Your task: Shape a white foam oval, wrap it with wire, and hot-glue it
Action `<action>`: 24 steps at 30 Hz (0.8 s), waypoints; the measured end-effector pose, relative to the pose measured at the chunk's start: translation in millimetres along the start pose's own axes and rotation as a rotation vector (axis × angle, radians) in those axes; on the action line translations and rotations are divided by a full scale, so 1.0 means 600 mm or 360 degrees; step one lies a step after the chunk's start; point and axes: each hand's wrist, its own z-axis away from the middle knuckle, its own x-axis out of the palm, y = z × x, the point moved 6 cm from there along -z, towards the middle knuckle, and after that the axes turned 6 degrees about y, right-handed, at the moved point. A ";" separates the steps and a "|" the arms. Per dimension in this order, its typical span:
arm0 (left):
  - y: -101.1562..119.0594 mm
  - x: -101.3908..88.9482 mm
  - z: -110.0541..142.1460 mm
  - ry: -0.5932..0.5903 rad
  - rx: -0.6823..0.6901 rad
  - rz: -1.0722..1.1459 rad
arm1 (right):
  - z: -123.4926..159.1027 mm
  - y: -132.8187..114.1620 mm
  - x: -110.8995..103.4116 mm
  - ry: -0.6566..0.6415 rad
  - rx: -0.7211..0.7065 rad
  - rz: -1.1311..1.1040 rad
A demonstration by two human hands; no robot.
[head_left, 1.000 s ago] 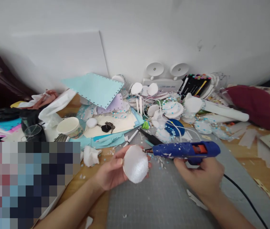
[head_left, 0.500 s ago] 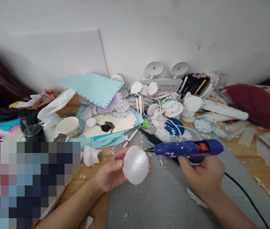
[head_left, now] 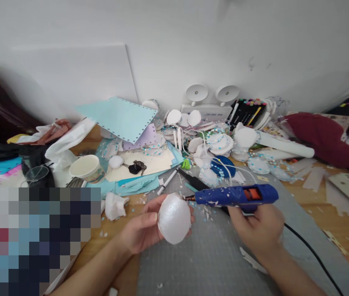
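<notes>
My left hand [head_left: 140,230] grips a white foam half-sphere [head_left: 173,218], its domed side facing me, just above the grey cutting mat [head_left: 205,263]. My right hand [head_left: 259,230] is wrapped round the handle of a blue glue gun [head_left: 234,196] speckled with white bits. The gun lies level and its nozzle touches the upper right rim of the half-sphere. A black cord [head_left: 313,257] trails from the gun to the lower right.
Behind the mat lie heaps of craft stuff: a paper cup [head_left: 86,167], light blue sheets [head_left: 117,117], keys [head_left: 137,166], white foam discs [head_left: 220,144], a marker set [head_left: 248,110], a white roll [head_left: 285,146] and a dark red cap [head_left: 322,137]. A blurred patch covers the lower left.
Both hands, the half-sphere and the glue gun have shifted slightly left and down in the picture as the view tilted. The nozzle stays at the half-sphere's rim.
</notes>
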 end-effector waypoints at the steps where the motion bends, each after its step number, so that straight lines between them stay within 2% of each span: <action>1: 0.000 0.000 0.000 0.0005 -0.0002 -0.0006 | 0.001 0.002 0.000 0.0002 0.0014 0.0007; 12: -0.006 -0.010 -0.001 0.0042 -0.0013 -0.0055 | 0.005 -0.001 0.001 0.0007 -0.0044 0.0035; 20: -0.019 -0.023 0.001 0.0069 -0.0073 -0.0066 | 0.010 0.002 0.002 -0.0020 0.0014 0.0044; 24: -0.020 -0.021 0.000 0.0070 -0.0075 -0.0144 | 0.005 -0.008 -0.001 -0.0012 -0.0060 -0.0003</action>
